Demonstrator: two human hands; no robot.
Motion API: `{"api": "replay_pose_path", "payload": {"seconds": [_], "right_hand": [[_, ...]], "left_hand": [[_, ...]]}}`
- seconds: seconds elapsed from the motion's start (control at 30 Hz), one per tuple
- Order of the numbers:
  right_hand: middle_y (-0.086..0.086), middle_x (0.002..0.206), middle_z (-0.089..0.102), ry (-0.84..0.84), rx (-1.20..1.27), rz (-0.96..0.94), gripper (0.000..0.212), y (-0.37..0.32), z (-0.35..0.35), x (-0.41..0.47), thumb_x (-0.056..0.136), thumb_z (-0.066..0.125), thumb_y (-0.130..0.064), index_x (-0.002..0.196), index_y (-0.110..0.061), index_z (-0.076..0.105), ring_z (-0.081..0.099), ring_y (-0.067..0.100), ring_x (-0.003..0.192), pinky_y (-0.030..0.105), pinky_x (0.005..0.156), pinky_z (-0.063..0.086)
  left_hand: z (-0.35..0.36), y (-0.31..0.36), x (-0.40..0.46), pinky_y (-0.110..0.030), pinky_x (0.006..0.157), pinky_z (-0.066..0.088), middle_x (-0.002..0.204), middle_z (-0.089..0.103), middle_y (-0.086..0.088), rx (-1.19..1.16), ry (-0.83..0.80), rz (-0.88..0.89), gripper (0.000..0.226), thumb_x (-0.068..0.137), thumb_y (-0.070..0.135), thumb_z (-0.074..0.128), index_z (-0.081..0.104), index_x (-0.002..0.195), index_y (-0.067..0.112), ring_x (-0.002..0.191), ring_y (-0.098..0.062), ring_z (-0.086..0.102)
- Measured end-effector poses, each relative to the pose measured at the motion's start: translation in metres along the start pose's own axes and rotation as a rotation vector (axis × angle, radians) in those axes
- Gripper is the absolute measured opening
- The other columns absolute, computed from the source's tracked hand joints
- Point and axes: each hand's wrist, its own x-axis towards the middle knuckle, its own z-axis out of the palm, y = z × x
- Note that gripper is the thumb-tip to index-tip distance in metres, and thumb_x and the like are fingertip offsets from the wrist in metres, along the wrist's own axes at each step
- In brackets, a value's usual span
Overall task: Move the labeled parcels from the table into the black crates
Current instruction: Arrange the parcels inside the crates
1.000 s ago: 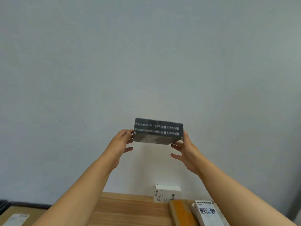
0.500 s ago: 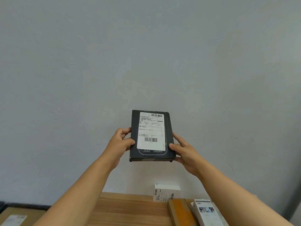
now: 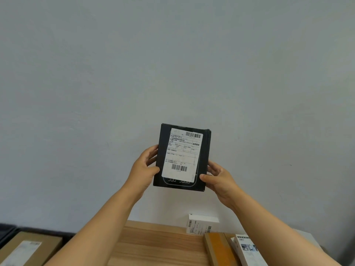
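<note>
Both hands are up in front of the pale wall, and the grip is a two-sided one. The left hand point(image 3: 143, 170) pinches the left edge of the black parcel point(image 3: 202, 162), thumb on the front face near the lower corner, fingers curled behind. The right hand point(image 3: 221, 179) clamps the lower right edge the same way, thumb tip pressed onto the front, fingers wrapped round the back. Between the two hands the parcel is held upright in the air, long side vertical, front face turned to the camera. A white shipping label point(image 3: 181, 154) covers most of that face, one barcode at its top right, another near its bottom; the fine print is too small to read. Just under the label a white outline printed on the box peeks out.

Well below the grip lies the wooden counter point(image 3: 153, 244). Below and a touch right of the hands, a small white box point(image 3: 201, 225) with barcode stickers stands against the wall. Nearer the camera, under the right forearm, a flat brown parcel point(image 3: 217, 248) lies beside a white carton point(image 3: 247, 250) with a picture on it, the two side by side. Far down to the left of the grip, off the counter's end, a cardboard parcel point(image 3: 32, 248) with a white label sits in a black crate point(image 3: 7, 232), of which only the rim shows.
</note>
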Motion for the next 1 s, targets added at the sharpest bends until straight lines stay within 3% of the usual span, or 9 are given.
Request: {"api": "replay_pose_path", "payload": {"seconds": [0.1,0.2,0.37,0.53,0.73,0.9,1.0], "right_hand": [[0.006,0.125,0.061,0.016,0.013,0.039,0.058,0.014,0.020,0.004,0.082,0.062,0.011,0.133,-0.016,0.051,0.067,0.022,0.103,0.036,0.083,0.057],[0.006,0.126,0.060,0.019,0.030,0.077,0.059,0.033,0.044,0.004,0.082,0.062,0.011,0.133,-0.015,0.050,0.065,0.024,0.107,0.041,0.088,0.056],[0.007,0.129,0.058,0.023,0.070,0.122,0.058,0.063,0.085,0.000,0.083,0.058,0.015,0.134,-0.012,0.048,0.062,0.025,0.111,0.036,0.085,0.057],[0.006,0.127,0.057,-0.013,0.070,0.165,0.059,0.082,0.124,-0.011,0.083,0.056,0.017,0.134,-0.011,0.048,0.061,0.025,0.111,0.031,0.079,0.056],[0.006,0.130,0.057,-0.134,0.036,0.217,0.060,0.101,0.167,-0.031,0.084,0.056,0.016,0.136,-0.012,0.047,0.060,0.024,0.112,0.040,0.094,0.050],[0.006,0.135,0.052,-0.243,0.033,0.300,0.061,0.124,0.198,-0.061,0.084,0.056,0.017,0.138,-0.010,0.044,0.056,0.026,0.117,0.039,0.090,0.051],[0.005,0.132,0.055,-0.341,0.013,0.352,0.058,0.146,0.221,-0.079,0.085,0.055,0.017,0.136,-0.010,0.046,0.056,0.025,0.118,0.037,0.087,0.052]], "left_hand": [[-0.018,-0.008,-0.008,-0.012,0.072,0.044,0.115,0.056,0.018,0.050,-0.006,-0.043,0.070,0.086,-0.012,0.048,0.045,0.127,0.045,0.111,0.003,0.049],[-0.042,-0.022,-0.015,-0.010,0.067,0.043,0.114,0.056,0.017,0.077,0.020,-0.089,0.066,0.086,-0.010,0.049,0.046,0.130,0.040,0.110,0.003,0.050],[-0.081,-0.046,-0.030,-0.012,0.077,0.045,0.118,0.056,0.022,0.124,0.074,-0.150,0.062,0.083,-0.014,0.045,0.051,0.125,0.031,0.112,0.001,0.052],[-0.116,-0.063,-0.060,-0.018,0.085,0.045,0.112,0.061,0.005,0.176,0.199,-0.228,0.054,0.082,-0.015,0.046,0.053,0.126,0.017,0.108,-0.010,0.057],[-0.148,-0.065,-0.116,-0.015,0.076,0.046,0.103,0.059,0.015,0.212,0.342,-0.323,0.054,0.085,-0.012,0.046,0.053,0.117,0.030,0.105,-0.008,0.056],[-0.161,-0.061,-0.175,-0.004,0.056,0.044,0.098,0.053,0.018,0.220,0.437,-0.401,0.049,0.090,-0.011,0.045,0.050,0.122,0.025,0.084,0.010,0.049],[-0.178,-0.061,-0.215,-0.005,0.067,0.046,0.101,0.055,0.018,0.229,0.499,-0.458,0.052,0.089,-0.013,0.043,0.049,0.124,0.025,0.094,0.005,0.055]]}}
